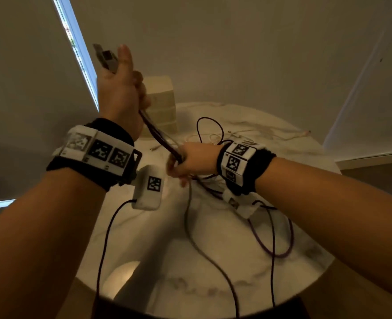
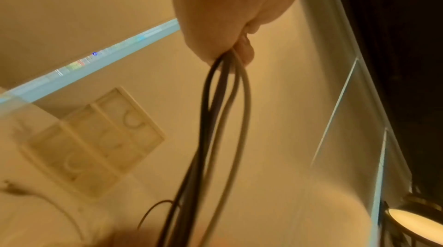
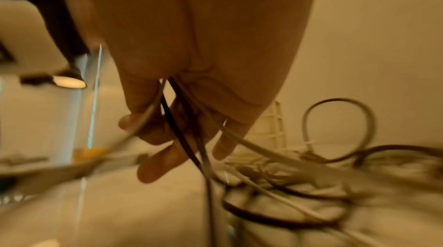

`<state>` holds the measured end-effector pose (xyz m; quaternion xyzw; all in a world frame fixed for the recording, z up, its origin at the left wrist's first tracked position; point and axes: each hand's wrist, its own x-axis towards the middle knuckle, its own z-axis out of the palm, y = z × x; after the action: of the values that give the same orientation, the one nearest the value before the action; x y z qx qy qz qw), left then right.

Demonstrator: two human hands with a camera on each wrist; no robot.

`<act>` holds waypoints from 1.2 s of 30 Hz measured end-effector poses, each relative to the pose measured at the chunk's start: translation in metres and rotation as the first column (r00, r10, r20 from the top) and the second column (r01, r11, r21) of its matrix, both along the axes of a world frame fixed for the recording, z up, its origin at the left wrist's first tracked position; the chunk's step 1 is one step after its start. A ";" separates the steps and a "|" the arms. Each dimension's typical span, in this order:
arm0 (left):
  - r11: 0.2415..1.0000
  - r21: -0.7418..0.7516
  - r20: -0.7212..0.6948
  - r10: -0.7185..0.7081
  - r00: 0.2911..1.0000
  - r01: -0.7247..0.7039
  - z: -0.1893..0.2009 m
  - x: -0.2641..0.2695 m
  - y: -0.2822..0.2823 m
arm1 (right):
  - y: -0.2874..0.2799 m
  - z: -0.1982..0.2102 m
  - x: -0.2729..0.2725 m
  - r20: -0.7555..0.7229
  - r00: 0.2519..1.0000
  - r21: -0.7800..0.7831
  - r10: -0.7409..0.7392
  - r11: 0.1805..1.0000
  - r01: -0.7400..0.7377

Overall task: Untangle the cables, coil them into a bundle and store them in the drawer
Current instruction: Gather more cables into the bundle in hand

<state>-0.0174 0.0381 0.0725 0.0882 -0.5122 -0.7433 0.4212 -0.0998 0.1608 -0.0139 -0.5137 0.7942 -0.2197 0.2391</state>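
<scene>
My left hand (image 1: 121,88) is raised above the round marble table (image 1: 213,261) and grips a bundle of dark and grey cables (image 1: 158,134), with a grey plug (image 1: 106,57) sticking up past its fingers. In the left wrist view the cable strands (image 2: 223,109) hang down from the closed fist (image 2: 230,23). Lower down, my right hand (image 1: 188,161) holds the same strands (image 3: 187,118), which run through its curled fingers (image 3: 163,164). A loose tangle of dark and white cables (image 1: 215,134) lies on the table behind it. A small white drawer unit (image 1: 161,104) stands at the table's back.
A white cable (image 1: 270,132) trails across the far right of the table. Dark leads (image 1: 270,238) from the wrist cameras hang over the near side. A wall and a bright window strip (image 1: 75,49) lie behind; a lamp (image 2: 417,226) glows in the left wrist view.
</scene>
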 end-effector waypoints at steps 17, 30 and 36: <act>0.574 -0.698 0.541 0.031 0.840 0.429 -0.031 -0.002 -0.002 | 0.025 0.080 -0.032 -0.058 0.969 -0.317 -0.240 0.925 0.210; 0.658 -0.670 0.094 0.535 0.840 -0.344 -0.013 -0.008 -0.039 | 0.030 0.053 -0.055 -0.315 0.909 -0.056 -0.274 0.961 0.270; 0.723 -0.498 0.049 0.575 0.817 -0.479 -0.026 -0.006 -0.060 | 0.027 0.134 -0.093 -0.365 0.672 -0.745 -0.644 0.635 0.204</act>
<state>-0.0238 -0.0217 0.0468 0.2018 -0.6673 -0.4344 0.5704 -0.1924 0.1875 0.1198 -0.3886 0.8008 -0.3574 -0.2830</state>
